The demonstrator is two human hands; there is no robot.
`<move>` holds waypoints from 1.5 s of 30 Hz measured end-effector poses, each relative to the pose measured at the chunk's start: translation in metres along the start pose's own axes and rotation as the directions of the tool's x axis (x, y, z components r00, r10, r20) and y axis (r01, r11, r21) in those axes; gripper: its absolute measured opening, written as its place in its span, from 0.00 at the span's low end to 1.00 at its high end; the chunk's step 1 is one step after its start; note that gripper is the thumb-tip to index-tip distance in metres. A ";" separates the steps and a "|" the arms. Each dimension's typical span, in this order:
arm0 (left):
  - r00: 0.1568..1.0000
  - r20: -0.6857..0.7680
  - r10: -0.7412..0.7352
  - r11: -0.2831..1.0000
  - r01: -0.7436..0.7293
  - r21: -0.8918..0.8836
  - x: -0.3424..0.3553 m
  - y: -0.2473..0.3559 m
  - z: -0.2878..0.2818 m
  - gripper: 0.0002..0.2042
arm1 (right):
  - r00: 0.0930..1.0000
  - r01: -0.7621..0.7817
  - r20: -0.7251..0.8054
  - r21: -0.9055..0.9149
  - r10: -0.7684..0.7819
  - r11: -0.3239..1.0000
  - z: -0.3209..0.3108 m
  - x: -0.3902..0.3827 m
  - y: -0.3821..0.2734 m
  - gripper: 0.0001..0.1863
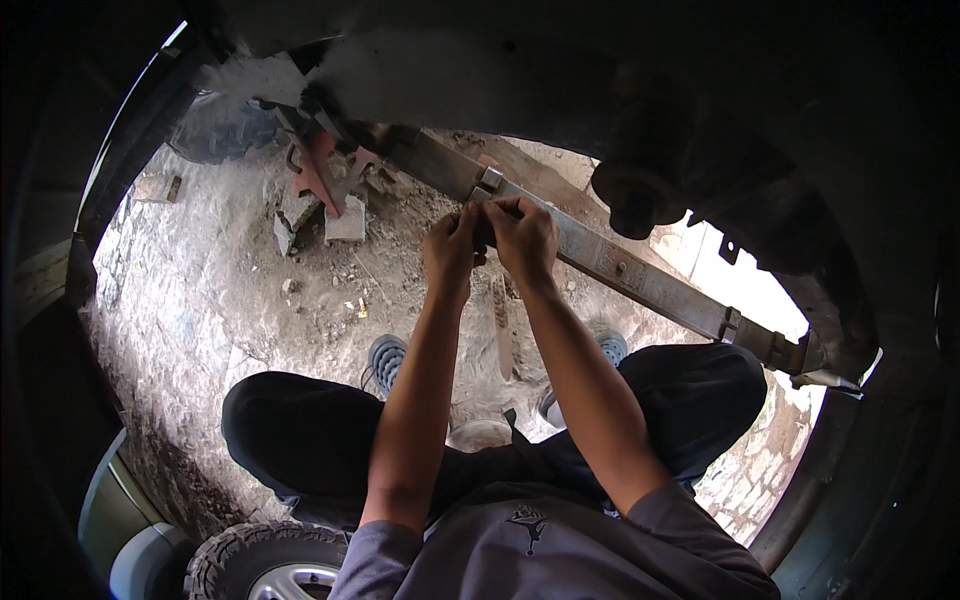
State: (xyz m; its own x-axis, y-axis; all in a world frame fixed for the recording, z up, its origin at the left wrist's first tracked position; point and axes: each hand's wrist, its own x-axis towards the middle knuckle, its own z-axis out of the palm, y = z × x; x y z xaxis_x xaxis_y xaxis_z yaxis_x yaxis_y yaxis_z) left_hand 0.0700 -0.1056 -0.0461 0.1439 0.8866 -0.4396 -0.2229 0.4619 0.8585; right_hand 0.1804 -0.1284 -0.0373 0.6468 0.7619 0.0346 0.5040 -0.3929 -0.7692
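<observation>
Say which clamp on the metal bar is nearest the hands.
The upper-left clamp, just above the right hand; the lower-right clamp sits well away.

- The metal bar point(600, 255) slants directly across the front of the left hand point(447, 250) and right hand point(524, 240), blocking a straight forward path.
- A clamp point(489, 181) juts from the bar just beyond the fingers; a second clamp point(731, 322) interrupts its right-hand stretch.
- The dark underbody point(450, 85) closes off the far side, its rounded part point(637, 205) standing close behind the bar.
- Leftward, room opens over the ground point(260, 320), bounded ahead by a red stand point(314, 170) and pale block point(346, 220).
- Between the forearms, a gap leads down toward a flat strip point(502, 335).
- The left knee point(260, 410) and right knee point(735, 375) hem in low sideways movement.
</observation>
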 end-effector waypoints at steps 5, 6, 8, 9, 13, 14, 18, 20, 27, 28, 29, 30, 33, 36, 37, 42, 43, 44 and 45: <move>0.995 -0.101 -0.004 0.999 0.009 0.050 0.015 -0.005 0.005 0.21 | 0.997 0.028 -0.068 -0.098 -0.035 0.995 0.011 0.008 -0.006 0.14; 0.993 -0.122 -0.001 0.995 0.013 0.100 0.015 -0.003 0.008 0.23 | 0.995 0.026 -0.098 -0.112 -0.037 0.993 0.015 0.010 -0.001 0.14; 0.981 -0.184 0.054 0.968 -0.006 0.251 0.016 -0.001 0.010 0.27 | 0.993 0.028 -0.107 -0.126 -0.042 0.992 0.018 0.015 0.001 0.15; 0.970 -0.219 0.107 0.936 -0.024 0.351 0.020 0.000 0.011 0.29 | 0.995 0.032 -0.086 -0.127 -0.043 0.991 0.017 0.020 -0.002 0.15; 0.973 -0.217 0.082 0.905 0.019 0.426 0.022 0.012 0.021 0.33 | 0.999 -0.030 -0.027 -0.122 0.027 0.992 0.013 0.037 0.003 0.18; 0.971 -0.214 0.105 0.879 0.010 0.476 0.023 0.001 0.016 0.33 | 0.999 -0.042 -0.017 -0.137 0.040 0.990 0.013 0.037 0.003 0.18; 0.963 -0.218 0.157 0.842 -0.015 0.539 0.032 -0.012 0.006 0.32 | 0.995 -0.052 0.083 -0.030 0.054 0.998 -0.006 0.023 -0.022 0.19; 0.970 -0.204 0.134 0.836 0.000 0.549 0.028 0.007 0.017 0.31 | 0.997 -0.040 0.063 -0.028 0.041 0.999 -0.003 0.035 -0.015 0.20; 0.941 -0.269 0.204 0.784 0.007 0.621 0.033 -0.008 0.013 0.30 | 1.000 -0.017 0.001 -0.121 0.017 0.993 0.005 0.025 -0.004 0.19; 0.943 -0.265 0.199 0.781 0.011 0.625 0.034 -0.005 0.017 0.30 | 1.000 -0.025 0.004 -0.144 0.026 0.989 0.008 0.036 0.000 0.19; 0.929 -0.252 0.272 0.790 -0.065 0.610 0.041 -0.010 0.014 0.30 | 0.999 -0.030 0.021 -0.164 0.034 0.986 0.015 0.043 0.000 0.18; 0.928 -0.251 0.277 0.770 -0.059 0.635 0.036 -0.010 0.015 0.30 | 0.995 -0.064 0.062 -0.153 0.074 0.986 0.011 0.048 -0.006 0.18; 0.934 -0.254 0.249 0.780 -0.038 0.625 0.030 -0.007 0.013 0.30 | 0.999 0.026 0.024 -0.177 -0.022 0.984 0.005 0.025 0.000 0.17; 0.913 -0.249 0.323 0.753 -0.089 0.652 0.025 -0.010 0.015 0.29 | 0.999 0.032 0.001 -0.180 -0.033 0.983 0.007 0.029 0.000 0.18; 0.916 -0.267 0.300 0.768 -0.066 0.637 0.029 -0.003 0.017 0.29 | 1.000 0.030 0.013 -0.198 -0.028 0.980 0.010 0.038 -0.003 0.18; 0.940 -0.249 0.233 0.800 -0.039 0.599 0.030 -0.010 0.011 0.29 | 0.998 0.030 0.067 -0.177 -0.018 0.984 0.003 0.028 -0.001 0.19; 0.917 -0.229 0.328 0.730 -0.092 0.678 0.024 -0.011 0.014 0.27 | 0.998 0.052 0.045 -0.154 -0.046 0.987 0.001 0.027 0.007 0.18; 0.941 -0.211 0.264 0.805 -0.095 0.585 0.016 -0.011 0.011 0.26 | 0.997 0.077 0.032 -0.130 -0.074 0.988 0.001 0.023 0.013 0.18; 0.962 -0.184 0.201 0.870 -0.089 0.485 0.009 -0.010 0.009 0.25 | 0.996 0.078 0.035 -0.049 -0.076 0.996 -0.001 0.019 0.020 0.18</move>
State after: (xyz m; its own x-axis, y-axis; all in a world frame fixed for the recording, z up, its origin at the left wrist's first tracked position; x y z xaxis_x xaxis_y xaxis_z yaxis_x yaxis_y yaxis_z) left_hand 0.0823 -0.1022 -0.0564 -0.0840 0.9505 -0.2992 0.2612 0.3108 0.9139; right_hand 0.2035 -0.1219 -0.0515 0.5860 0.8072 0.0705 0.5802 -0.3573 -0.7319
